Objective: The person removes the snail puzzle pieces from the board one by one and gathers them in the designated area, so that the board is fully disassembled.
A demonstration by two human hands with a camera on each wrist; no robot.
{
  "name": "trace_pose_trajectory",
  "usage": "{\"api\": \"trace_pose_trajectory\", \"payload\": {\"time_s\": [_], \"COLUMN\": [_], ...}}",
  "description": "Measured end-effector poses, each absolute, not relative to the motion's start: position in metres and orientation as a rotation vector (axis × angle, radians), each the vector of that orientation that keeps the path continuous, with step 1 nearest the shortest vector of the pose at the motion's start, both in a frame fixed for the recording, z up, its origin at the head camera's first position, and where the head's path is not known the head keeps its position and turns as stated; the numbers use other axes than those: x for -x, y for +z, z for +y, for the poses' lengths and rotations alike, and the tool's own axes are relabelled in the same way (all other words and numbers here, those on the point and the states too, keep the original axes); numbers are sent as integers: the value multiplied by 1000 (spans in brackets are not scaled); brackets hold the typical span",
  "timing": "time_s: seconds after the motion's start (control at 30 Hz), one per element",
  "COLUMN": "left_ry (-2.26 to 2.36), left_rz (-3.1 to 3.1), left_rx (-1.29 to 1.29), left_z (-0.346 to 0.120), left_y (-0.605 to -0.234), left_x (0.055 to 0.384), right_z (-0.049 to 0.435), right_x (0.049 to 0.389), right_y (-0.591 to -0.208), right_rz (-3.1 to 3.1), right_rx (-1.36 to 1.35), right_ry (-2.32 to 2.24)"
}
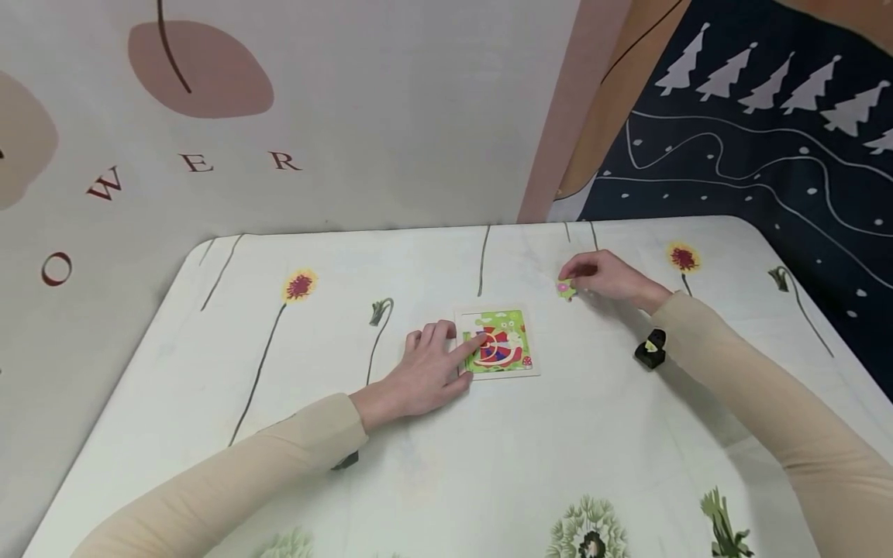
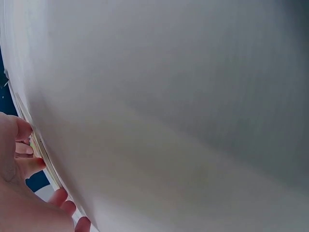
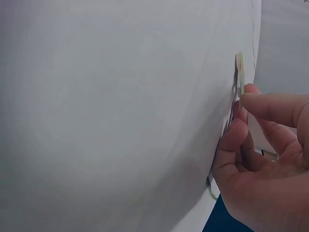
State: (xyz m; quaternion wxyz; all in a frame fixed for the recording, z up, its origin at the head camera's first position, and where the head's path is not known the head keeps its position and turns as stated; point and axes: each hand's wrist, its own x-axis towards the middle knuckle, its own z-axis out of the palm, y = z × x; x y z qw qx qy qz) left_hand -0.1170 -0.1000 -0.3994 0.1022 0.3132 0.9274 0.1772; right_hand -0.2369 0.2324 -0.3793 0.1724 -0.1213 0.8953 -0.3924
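A small square jigsaw puzzle (image 1: 504, 364) with a red, blue and green snail picture in a pale frame lies flat on the table. My left hand (image 1: 429, 373) rests at its left side, the index finger stretched over the picture and the other fingers spread by the frame's left edge. In the left wrist view, fingers (image 2: 34, 166) of that hand lie along the frame's thin edge. Farther right, my right hand (image 1: 610, 277) pinches a small green puzzle piece (image 1: 566, 289) with a pink flower on it. Edge-on in the right wrist view, the piece (image 3: 240, 72) stands close to the tabletop.
A white cloth (image 1: 418, 271) printed with flowers and stems covers the table. Behind it rises a pale wall hanging (image 1: 418, 116), and a dark one with white trees (image 1: 753, 147) stands at the right. A black wrist device (image 1: 650, 349) sits under the right sleeve.
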Motion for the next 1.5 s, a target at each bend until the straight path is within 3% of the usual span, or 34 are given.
{"api": "trace_pose_trajectory", "payload": {"time_s": [0.57, 1.5], "left_ry": [537, 717], "left_rz": [2729, 2662], "left_rx": [-958, -865], "left_z": [-99, -86], "left_y": [-399, -396], "left_x": [119, 125], "right_z": [235, 186], "right_x": [230, 206], "right_y": [-381, -377], "right_rz": [2539, 2416], "right_rx": [307, 626], "right_ry": [-1198, -1222]}}
